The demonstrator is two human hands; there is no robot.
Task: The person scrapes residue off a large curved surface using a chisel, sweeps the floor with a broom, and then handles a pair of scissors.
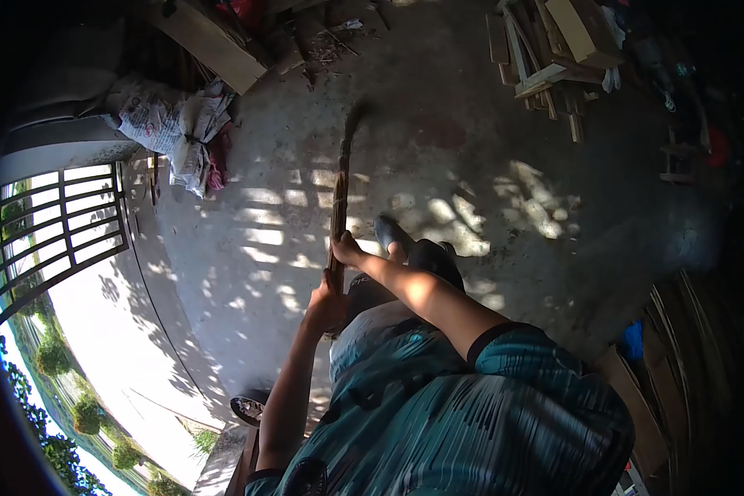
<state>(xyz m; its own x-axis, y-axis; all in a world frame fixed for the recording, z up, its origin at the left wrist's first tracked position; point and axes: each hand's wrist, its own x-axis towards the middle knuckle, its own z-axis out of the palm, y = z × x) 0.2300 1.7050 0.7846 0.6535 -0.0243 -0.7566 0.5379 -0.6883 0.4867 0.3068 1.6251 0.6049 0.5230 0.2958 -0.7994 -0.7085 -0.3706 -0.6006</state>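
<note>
A long, rough brown wooden stick (339, 198) runs away from my body above the concrete floor, its far end dark, bent and blurred. My right hand (349, 250) is closed around it near the middle. Lower down, close to my lap, my left hand (327, 306) grips the same stick near its near end. That near end is partly hidden behind the left hand. Just right of the stick, a foot in a dark shoe (386, 231) rests on the floor.
Crumpled white sacks (174, 124) lie by the barred window (66, 215) at left. A wooden board (207, 45) leans behind them. Scrap wood with a cardboard box (583, 33) is heaped at the far right. Flattened cardboard (636, 405) stands lower right; a dark sneaker (250, 407) sits lower left.
</note>
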